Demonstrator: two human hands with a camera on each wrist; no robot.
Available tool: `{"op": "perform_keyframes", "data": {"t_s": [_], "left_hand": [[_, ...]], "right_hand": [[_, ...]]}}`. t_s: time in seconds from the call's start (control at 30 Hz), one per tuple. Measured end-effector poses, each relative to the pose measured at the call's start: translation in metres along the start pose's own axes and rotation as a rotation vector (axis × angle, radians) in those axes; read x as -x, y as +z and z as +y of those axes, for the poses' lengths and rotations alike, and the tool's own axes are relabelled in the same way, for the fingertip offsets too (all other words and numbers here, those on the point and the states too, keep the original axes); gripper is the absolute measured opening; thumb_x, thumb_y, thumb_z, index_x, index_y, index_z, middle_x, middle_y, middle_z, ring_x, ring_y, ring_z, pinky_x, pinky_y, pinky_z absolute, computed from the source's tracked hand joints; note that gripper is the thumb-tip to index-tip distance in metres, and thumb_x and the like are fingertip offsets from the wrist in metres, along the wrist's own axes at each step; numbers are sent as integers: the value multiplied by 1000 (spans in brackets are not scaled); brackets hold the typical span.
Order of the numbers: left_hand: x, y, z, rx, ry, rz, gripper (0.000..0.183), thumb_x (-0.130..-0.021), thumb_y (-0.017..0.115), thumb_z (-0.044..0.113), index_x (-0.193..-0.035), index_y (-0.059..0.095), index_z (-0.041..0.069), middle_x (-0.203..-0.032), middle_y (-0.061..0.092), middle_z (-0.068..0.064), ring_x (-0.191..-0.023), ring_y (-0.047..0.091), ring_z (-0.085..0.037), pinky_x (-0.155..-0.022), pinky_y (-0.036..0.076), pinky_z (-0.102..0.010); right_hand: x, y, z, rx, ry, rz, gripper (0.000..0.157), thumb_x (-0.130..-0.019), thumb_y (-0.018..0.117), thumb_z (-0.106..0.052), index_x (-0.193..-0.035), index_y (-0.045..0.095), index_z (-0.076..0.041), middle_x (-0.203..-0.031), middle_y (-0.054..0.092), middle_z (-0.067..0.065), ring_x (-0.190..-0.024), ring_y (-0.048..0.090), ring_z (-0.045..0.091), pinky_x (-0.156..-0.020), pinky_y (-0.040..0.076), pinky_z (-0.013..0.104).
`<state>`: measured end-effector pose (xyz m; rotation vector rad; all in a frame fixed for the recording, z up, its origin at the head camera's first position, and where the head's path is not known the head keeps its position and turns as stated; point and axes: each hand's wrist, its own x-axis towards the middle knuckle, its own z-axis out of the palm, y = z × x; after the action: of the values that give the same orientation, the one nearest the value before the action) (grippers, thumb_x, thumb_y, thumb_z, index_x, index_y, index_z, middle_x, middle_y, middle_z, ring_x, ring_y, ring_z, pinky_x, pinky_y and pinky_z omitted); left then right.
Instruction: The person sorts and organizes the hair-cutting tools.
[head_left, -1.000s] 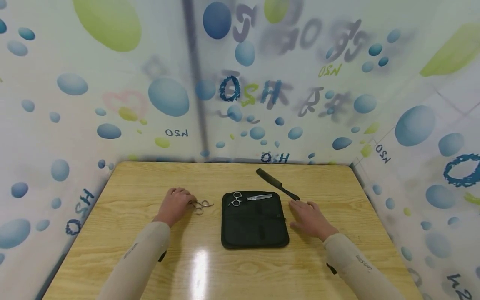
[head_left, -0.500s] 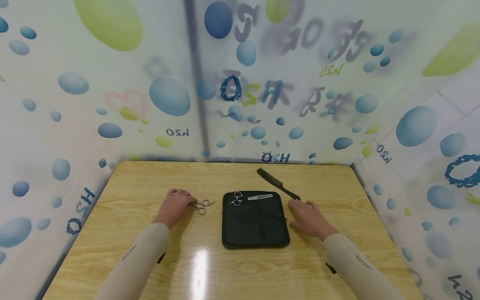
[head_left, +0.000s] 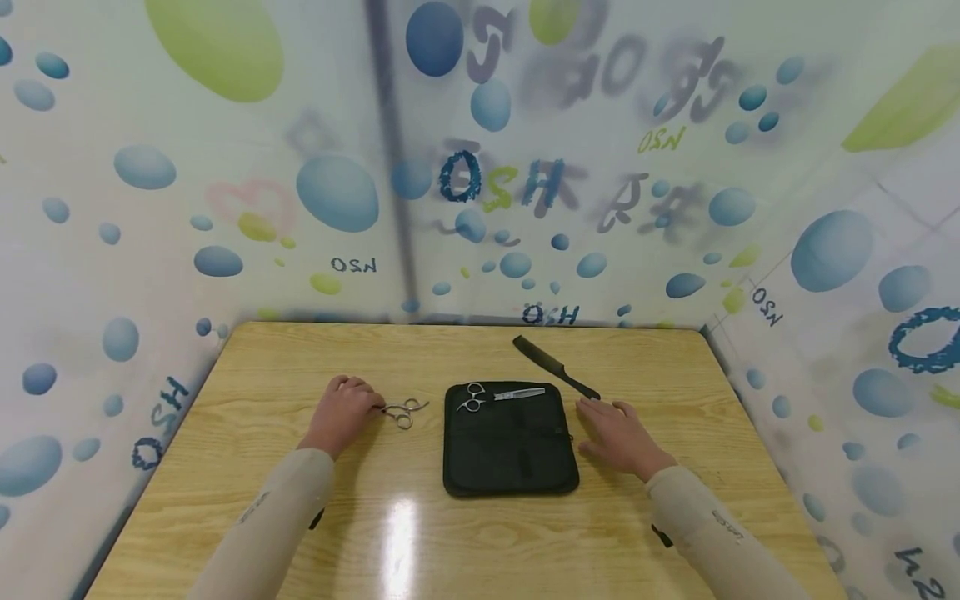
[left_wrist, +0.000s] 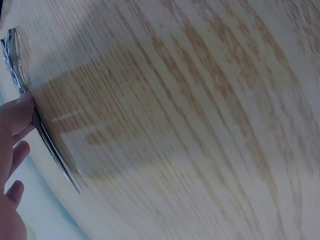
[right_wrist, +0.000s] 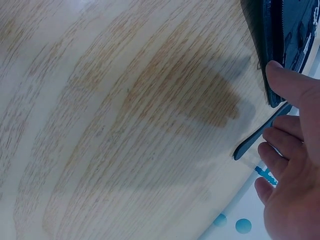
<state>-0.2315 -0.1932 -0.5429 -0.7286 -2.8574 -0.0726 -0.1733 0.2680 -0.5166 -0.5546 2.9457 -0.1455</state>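
Note:
In the head view my left hand (head_left: 342, 415) is at the left of the table, its fingers at one pair of silver scissors (head_left: 406, 410), finger rings pointing right. The left wrist view shows thumb and forefinger pinching these scissors (left_wrist: 52, 147) near the middle, blade lying low along the table. My right hand (head_left: 622, 435) rests beside the flat black zip case (head_left: 510, 454), fingers spread and relaxed. Thinning scissors (head_left: 519, 394) lie along the case's upper part. A black comb (head_left: 551, 365) lies behind, its handle end by my right fingertips; whether they touch it cannot be told.
The wood-grain table (head_left: 465, 542) meets a back wall (head_left: 480, 275) with printed blue and green bubbles. Similar walls stand to the left and right. A bright light reflection lies on the table in front.
My left hand has slid slightly left, so more of the scissors shows beside the thumb. The right hand, case, thinning scissors and comb stay in place.

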Motion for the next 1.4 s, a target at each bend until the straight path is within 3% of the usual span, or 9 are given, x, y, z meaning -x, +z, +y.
{"op": "perform_keyframes", "data": {"t_s": [0.13,0.37,0.5,0.73,1.03,1.3,1.4], "left_hand": [[-1,-1,3,-33,30,-1,9,-83,77,20,-91,75,18,-95,75,0,-100,66,-24,-98,44,-50],[-1,-4,6,-192,134,-45,9,-88,71,10,-96,69,9,-98,73,-6,-98,65,-25,-98,45,-47],[1,-5,6,-212,159,-62,7,-91,67,10,-97,67,7,-98,72,-8,-97,66,-25,-100,45,-46],[5,-3,6,-183,154,-26,13,-91,68,21,-91,65,8,-92,71,-6,-92,66,-24,-97,45,-45],[7,-3,6,-142,147,23,12,-90,70,19,-91,65,9,-91,71,-6,-91,65,-24,-96,45,-47],[4,-4,9,-192,122,121,13,-90,66,18,-84,64,8,-85,70,-7,-87,65,-26,-100,42,-52],[2,-6,12,-196,116,126,12,-90,66,18,-85,64,7,-85,70,-7,-87,65,-26,-101,41,-52]], "right_hand": [[0,0,0,-1,1,0,68,-88,72,-31,-142,46,0,-147,48,18,-136,47,34,-110,31,60],[-1,0,-1,-11,-4,-1,68,-88,71,-33,-142,46,0,-147,48,18,-136,47,34,-110,31,60],[0,0,0,-4,-10,6,68,-88,71,-33,-142,47,0,-147,49,18,-135,47,34,-110,32,59],[2,-2,-1,5,-22,21,67,-88,71,-32,-141,48,0,-146,50,18,-135,48,34,-109,32,59],[0,-2,-4,-6,-17,28,66,-88,71,-31,-141,47,1,-146,49,18,-135,47,34,-110,32,59],[-2,-3,-7,-8,-34,45,64,-88,72,-30,-141,49,-1,-145,51,16,-135,48,32,-109,33,59],[-2,-4,-9,-10,-39,49,64,-88,72,-29,-141,49,-1,-145,51,16,-135,47,32,-109,33,58]]}}
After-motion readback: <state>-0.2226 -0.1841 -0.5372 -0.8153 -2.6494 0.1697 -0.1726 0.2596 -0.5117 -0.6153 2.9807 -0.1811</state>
